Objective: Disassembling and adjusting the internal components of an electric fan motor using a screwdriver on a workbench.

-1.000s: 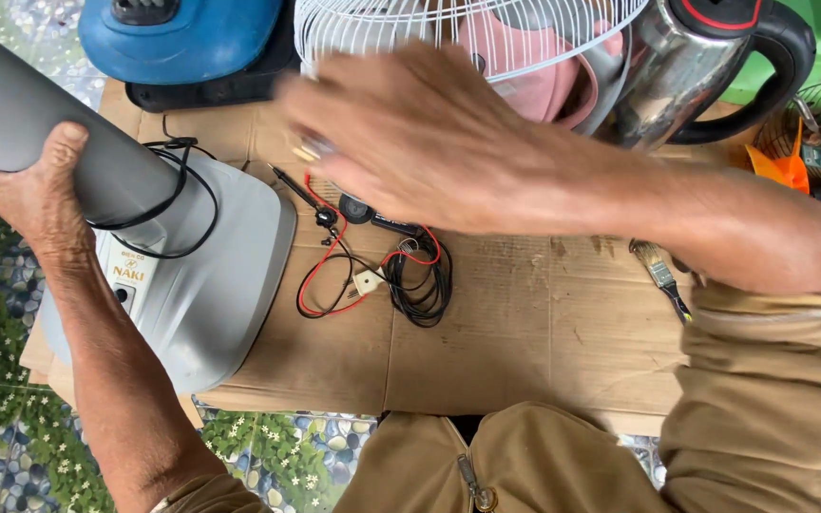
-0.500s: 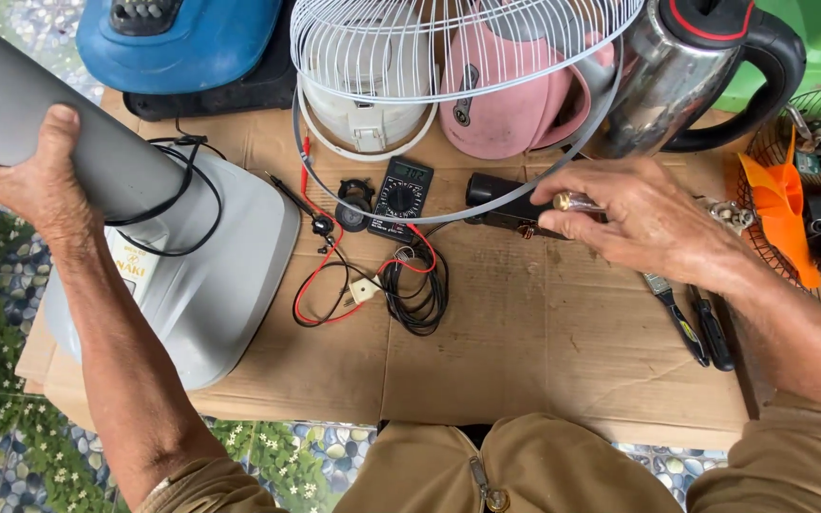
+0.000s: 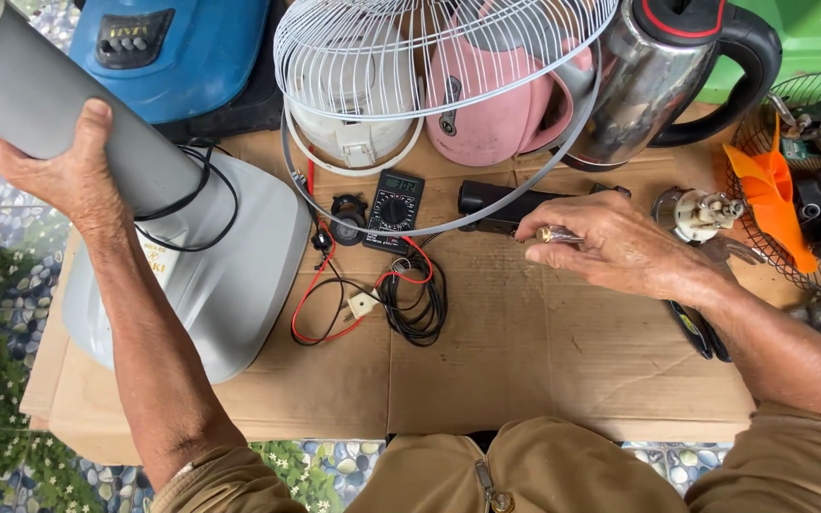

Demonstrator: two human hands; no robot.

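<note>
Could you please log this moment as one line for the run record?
left hand: grips grey fan column | right hand: holds small metal-tipped tool | multimeter, fan guard on cardboard

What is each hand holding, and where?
Left hand grips the grey fan column around its shaft. Right hand pinches a small brass-tipped tool; its hidden part is unclear.

Left hand [image 3: 64,176] at nine o'clock wraps the grey fan pole [image 3: 59,114]. Right hand [image 3: 620,247] at three o'clock pinches a small metal tool [image 3: 555,234] over the cardboard surface [image 3: 544,361]; meter [image 3: 393,198] at twelve.
</note>
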